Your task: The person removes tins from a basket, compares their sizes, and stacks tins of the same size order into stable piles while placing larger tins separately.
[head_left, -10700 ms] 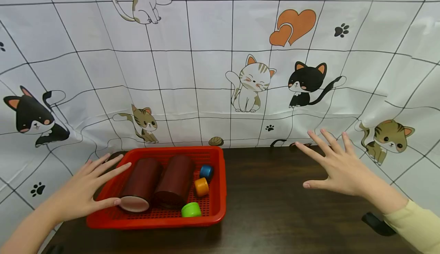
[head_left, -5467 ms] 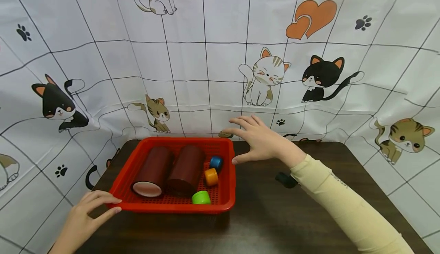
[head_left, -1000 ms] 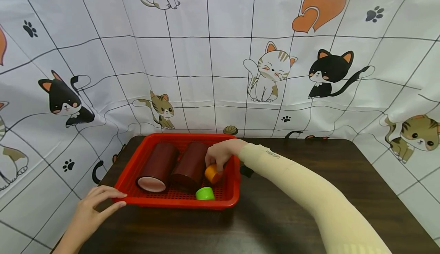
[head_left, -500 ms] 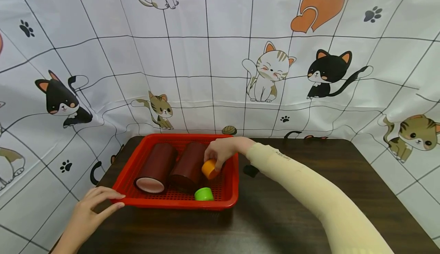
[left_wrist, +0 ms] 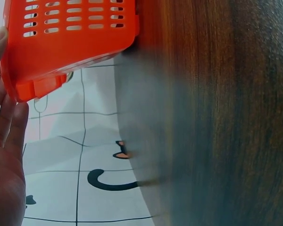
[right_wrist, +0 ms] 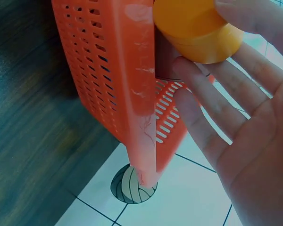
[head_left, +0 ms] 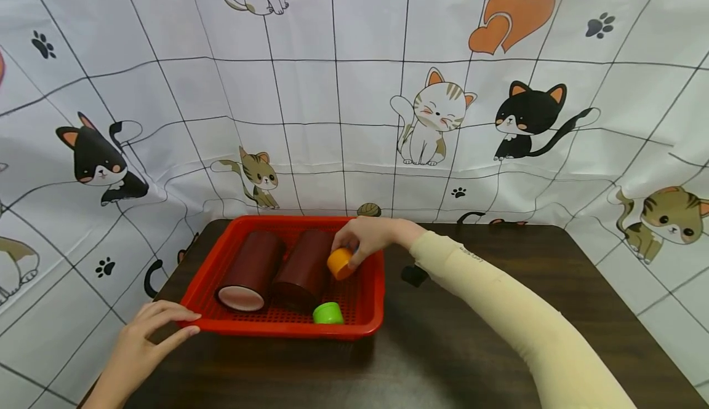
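Observation:
A red plastic basket (head_left: 266, 328) with slotted walls sits on the dark table. My left hand (head_left: 141, 344) pinches its near left corner, thumb on one side of the rim and fingers on the other, as the left wrist view shows. Inside the basket's right part, my right hand (head_left: 368, 240) holds a small orange cylinder (head_left: 340, 264) between thumb and fingers, raised off the basket floor. In the right wrist view the orange cylinder (right_wrist: 198, 28) is beside the basket's rim. A small green cylinder (head_left: 328, 313) lies at the front of the basket. The blue one is mostly hidden.
Two large brown-red tubes (head_left: 252, 270) lie side by side in the basket's left and middle; one shows a pale end. A black object (head_left: 413, 275) lies on the table (head_left: 471, 347) by the right sleeve. A cat-print sheet (head_left: 343, 89) hangs behind.
My right hand went from hovering right of the basket into it, took hold of the orange cylinder and lifted it slightly. My left hand stays at the corner.

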Tool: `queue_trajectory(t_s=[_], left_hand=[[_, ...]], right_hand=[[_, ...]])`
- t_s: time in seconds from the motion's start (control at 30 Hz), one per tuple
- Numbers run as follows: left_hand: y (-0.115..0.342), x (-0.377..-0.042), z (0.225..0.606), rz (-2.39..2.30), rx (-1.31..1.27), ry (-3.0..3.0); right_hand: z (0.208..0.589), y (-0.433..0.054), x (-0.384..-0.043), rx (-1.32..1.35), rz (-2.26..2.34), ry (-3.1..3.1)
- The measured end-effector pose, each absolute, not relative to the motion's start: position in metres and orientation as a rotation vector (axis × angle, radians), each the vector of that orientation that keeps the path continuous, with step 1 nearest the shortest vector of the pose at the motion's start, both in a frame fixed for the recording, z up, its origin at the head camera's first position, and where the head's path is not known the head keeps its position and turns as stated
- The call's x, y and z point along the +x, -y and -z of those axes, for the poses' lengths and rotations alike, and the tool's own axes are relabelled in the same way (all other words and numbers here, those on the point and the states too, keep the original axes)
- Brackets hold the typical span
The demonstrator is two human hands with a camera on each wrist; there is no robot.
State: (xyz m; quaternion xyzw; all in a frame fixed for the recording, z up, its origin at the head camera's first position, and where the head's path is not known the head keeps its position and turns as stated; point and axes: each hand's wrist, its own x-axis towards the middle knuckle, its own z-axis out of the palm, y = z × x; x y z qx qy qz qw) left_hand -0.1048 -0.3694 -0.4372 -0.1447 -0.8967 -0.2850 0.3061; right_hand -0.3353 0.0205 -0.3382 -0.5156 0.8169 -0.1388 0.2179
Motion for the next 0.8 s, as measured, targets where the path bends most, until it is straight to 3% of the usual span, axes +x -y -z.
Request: queue_trajectory(t_s=[0.8], left_hand=[[0.367,-0.103,0.434,0.699,-0.331,2.398]], right_hand=[[0.33,-0.049,-0.328,-1.51,0.573,-2.317]])
